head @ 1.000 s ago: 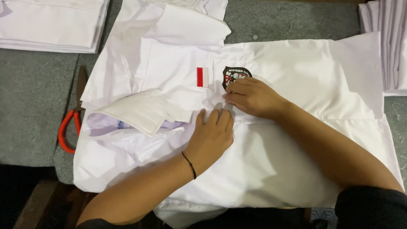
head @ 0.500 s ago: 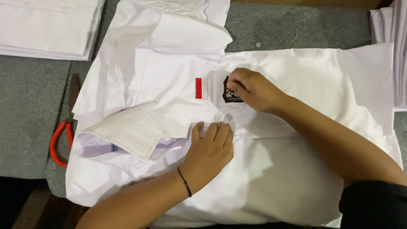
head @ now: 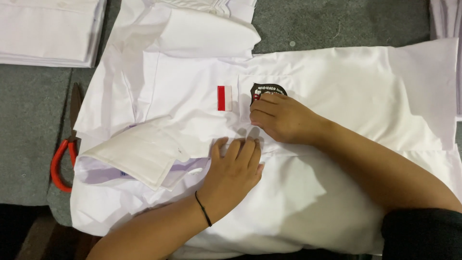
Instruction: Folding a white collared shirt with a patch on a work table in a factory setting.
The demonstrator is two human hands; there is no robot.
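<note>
A white shirt (head: 337, 86) lies spread across the grey table. It bears a small red and white patch (head: 224, 97) and a dark round badge (head: 267, 90) on its chest pocket. My right hand (head: 284, 118) rests on the pocket with its fingertips on the badge's lower edge. Flat on the cloth just below the pocket, with fingers together, lies my left hand (head: 233, 171); a thin black band circles its wrist. The shirt's collar (head: 137, 154) lies folded over at the left.
Scissors with red handles (head: 65, 151) lie at the table's left, partly under the shirt. A stack of folded white cloth (head: 48, 29) sits at the top left. More white cloth (head: 445, 19) shows at the top right edge. Grey table surface (head: 29, 125) shows at the left.
My right hand has shifted slightly up onto the badge. My left hand has stayed pressed on the cloth below the pocket. The view has drifted a little.
</note>
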